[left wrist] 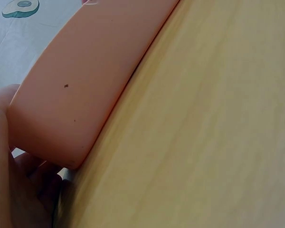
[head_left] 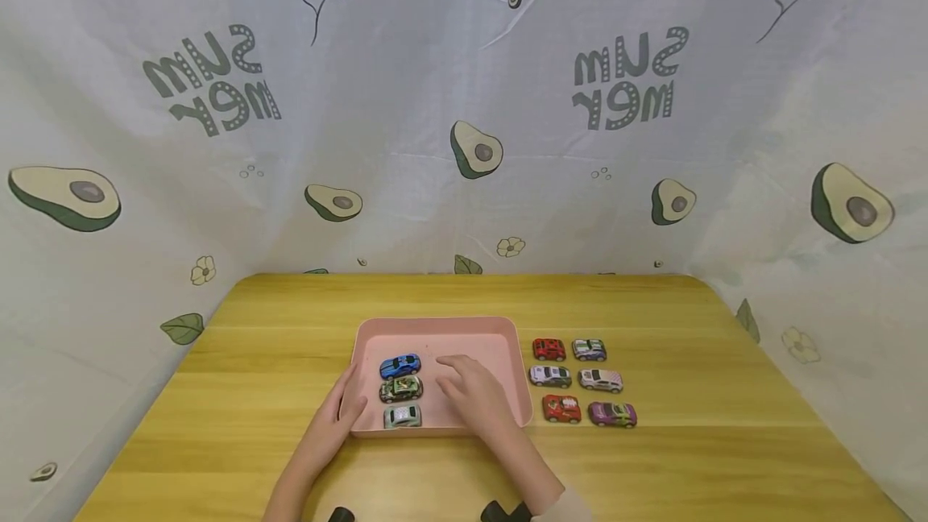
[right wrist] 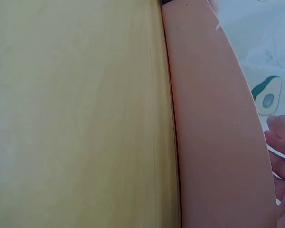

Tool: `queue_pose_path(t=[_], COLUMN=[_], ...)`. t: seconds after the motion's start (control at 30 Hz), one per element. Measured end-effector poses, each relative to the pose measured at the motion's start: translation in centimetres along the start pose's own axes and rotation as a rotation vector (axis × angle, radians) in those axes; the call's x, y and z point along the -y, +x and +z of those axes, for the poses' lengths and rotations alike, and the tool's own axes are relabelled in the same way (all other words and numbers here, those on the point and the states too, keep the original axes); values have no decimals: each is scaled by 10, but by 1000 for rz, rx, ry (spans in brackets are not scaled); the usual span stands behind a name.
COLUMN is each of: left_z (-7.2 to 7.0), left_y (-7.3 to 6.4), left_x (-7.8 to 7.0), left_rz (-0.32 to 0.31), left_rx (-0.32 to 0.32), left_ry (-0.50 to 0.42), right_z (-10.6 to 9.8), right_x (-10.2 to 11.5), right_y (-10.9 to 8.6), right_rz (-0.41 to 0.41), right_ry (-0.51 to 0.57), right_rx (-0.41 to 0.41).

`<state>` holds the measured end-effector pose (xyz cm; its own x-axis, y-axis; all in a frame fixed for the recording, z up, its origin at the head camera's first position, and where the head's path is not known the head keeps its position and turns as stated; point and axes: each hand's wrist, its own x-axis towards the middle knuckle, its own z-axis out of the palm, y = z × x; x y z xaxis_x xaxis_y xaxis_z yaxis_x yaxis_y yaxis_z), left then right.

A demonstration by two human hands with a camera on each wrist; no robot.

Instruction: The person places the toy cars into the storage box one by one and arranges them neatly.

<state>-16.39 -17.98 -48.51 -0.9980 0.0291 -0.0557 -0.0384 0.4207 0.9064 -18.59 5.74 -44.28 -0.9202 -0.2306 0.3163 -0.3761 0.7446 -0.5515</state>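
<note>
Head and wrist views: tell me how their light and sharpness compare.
Head view: bright, fairly even light, small blue toy car fairly clear; left wrist view: dimmer and softer, dark shadow on bare left hand below a corner of pink plastic tray; right wrist view: also soft, pale sheen on the left of yellow wood-grain table.

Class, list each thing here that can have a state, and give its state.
Tray: upright on table, partly filled
Blue car: in tray, upright
Green car: in tray, upright
Pale car: in tray, upright
Six other cars: on table, upright
Left hand: holding tray's side
Right hand: over tray, empty
Cloth: hanging, creased
</note>
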Motion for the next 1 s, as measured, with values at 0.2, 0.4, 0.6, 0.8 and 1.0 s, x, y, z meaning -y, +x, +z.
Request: queue_pose_path(t=[0.2,0.4,0.6,0.8,1.0], left_z=[1,0,0,0,1], left_y=[-1,-1,-2,-3,-3], left_x=[0,1,1,1,1], left_rz=[-2,1,25,26,30], left_rx=[-7,-9,-13,-15,-18], left_ry=[8,5,-8,-10,-7], right_z=[-7,-16,-24,-33,-42], right_x=[-3,-6,-9,-13,-19], right_y=[-7,-14,-20,-27,-34], right_rz=[11,14,27,71,111], right_ry=[-15,5,82,119,111], right_rx=[-12,-35,-47,-41,-47])
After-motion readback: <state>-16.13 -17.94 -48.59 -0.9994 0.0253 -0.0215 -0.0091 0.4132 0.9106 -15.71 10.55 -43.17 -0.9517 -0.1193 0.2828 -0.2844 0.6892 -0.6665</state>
